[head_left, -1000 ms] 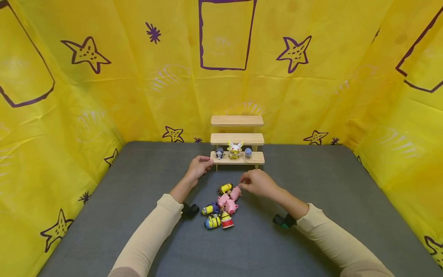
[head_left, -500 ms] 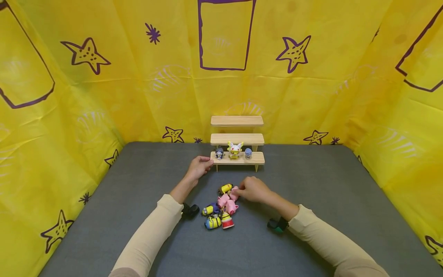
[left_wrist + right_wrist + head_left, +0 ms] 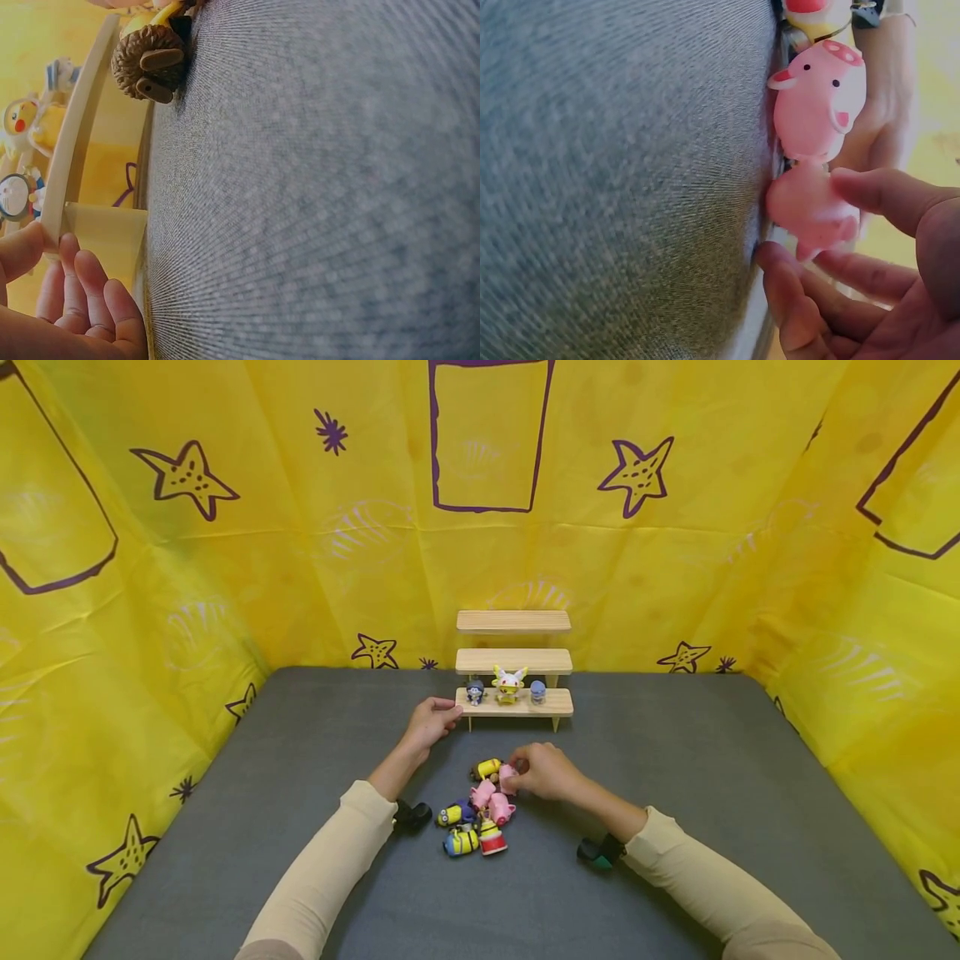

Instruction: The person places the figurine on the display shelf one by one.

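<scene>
My left hand (image 3: 429,722) pinches the left end of the lowest step of a three-step wooden display stand (image 3: 514,622) between thumb and fingers. On that step stand a dark-blue figurine (image 3: 475,692), a yellow figurine with a white eared hood (image 3: 508,688) and a small blue-topped one (image 3: 537,692). My right hand (image 3: 551,772) has its thumb on one side of a pink pig toy (image 3: 810,199) and fingers on the other, at the edge of the toy pile. Against it lies another pink pig (image 3: 817,105), its snout and eyes showing.
Several toys lie together on the grey tabletop (image 3: 637,893): a third pig (image 3: 483,793), yellow minion figures (image 3: 461,841) and one with a red base (image 3: 492,837). A brown-soled figure (image 3: 150,71) lies near the stand. Yellow cloth (image 3: 375,577) hangs around the table.
My right hand has come down and leftward onto the farthest-right pig, which has shifted slightly left. The left hand and the stand have stayed where they were.
</scene>
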The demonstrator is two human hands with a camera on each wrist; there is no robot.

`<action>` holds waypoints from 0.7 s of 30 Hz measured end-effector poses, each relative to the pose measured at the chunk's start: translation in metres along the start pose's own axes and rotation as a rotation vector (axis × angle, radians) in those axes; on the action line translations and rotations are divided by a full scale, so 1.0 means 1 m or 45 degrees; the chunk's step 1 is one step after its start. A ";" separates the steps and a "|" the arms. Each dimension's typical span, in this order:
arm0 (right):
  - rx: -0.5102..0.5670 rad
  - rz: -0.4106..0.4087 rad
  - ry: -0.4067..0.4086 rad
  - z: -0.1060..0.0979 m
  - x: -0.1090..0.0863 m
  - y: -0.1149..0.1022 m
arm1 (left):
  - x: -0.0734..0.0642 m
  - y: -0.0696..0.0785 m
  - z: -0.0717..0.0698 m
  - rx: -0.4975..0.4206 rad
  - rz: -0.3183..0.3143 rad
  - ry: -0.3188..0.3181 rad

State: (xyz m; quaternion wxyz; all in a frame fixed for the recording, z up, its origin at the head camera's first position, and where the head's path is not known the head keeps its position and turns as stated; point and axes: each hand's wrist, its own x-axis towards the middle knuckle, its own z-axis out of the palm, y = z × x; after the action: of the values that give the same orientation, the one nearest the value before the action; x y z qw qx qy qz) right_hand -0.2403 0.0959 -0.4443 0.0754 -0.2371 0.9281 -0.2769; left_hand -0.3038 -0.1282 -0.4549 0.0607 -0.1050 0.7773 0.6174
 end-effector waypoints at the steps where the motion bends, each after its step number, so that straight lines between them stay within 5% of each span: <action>1: 0.004 -0.002 0.001 -0.001 0.000 0.000 | 0.000 0.000 0.000 0.000 0.000 0.000; 7: 0.000 -0.103 -0.003 -0.002 -0.003 0.002 | -0.001 -0.001 0.000 -0.004 -0.006 0.000; 15: -0.214 -0.289 -0.005 -0.004 -0.010 0.001 | -0.002 -0.001 0.000 -0.029 0.007 -0.001; 21: -0.092 -0.283 0.016 -0.003 -0.014 0.001 | -0.002 0.000 0.000 -0.021 0.011 0.006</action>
State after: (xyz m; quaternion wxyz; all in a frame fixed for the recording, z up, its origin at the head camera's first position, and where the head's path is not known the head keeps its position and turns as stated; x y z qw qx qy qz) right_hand -0.2295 0.1048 -0.4418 0.0298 -0.3393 0.9060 -0.2514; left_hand -0.3021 -0.1282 -0.4548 0.0551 -0.1036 0.7727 0.6238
